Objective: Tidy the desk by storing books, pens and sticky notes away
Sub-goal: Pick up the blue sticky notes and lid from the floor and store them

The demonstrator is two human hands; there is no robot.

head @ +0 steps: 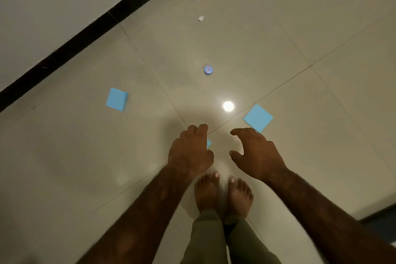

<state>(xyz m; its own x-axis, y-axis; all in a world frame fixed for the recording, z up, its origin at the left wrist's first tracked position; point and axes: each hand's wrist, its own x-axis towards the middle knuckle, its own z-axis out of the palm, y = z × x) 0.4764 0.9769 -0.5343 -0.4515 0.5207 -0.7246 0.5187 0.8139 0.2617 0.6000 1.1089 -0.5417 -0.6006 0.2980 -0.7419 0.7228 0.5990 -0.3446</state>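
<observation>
My trouser legs (211, 240) run off the bottom edge, and my bare feet (206, 193) stand side by side on the tiled floor (321, 49). At four o'clock a dark shape (381, 218) is cut off by the corner, and I cannot make out what it is.

Just past my toes, my left hand (190, 152) has its fingers curled under. A blue sliver (209, 143) peeks out on its three o'clock side. I cannot tell whether I am grasping it or whether it lies on the floor beneath.

My right hand (257, 153) is released, fingers spread and bent, thumb apart, holding nothing. Its fingers hide the near corner of the right sticky note (258, 117), which lies flat at one o'clock from that hand.

A lamp's glare (228, 106) shines on the tile at twelve o'clock. The left sticky note (116, 99) lies well apart at ten o'clock, its right edge lifted or folded.

Farther off at twelve o'clock, a small round blue thing (208, 70) carries a label too small to read. Beyond it lies a blurred white scrap (201, 18). A black skirting strip (64, 49) crosses from nine towards twelve o'clock.
</observation>
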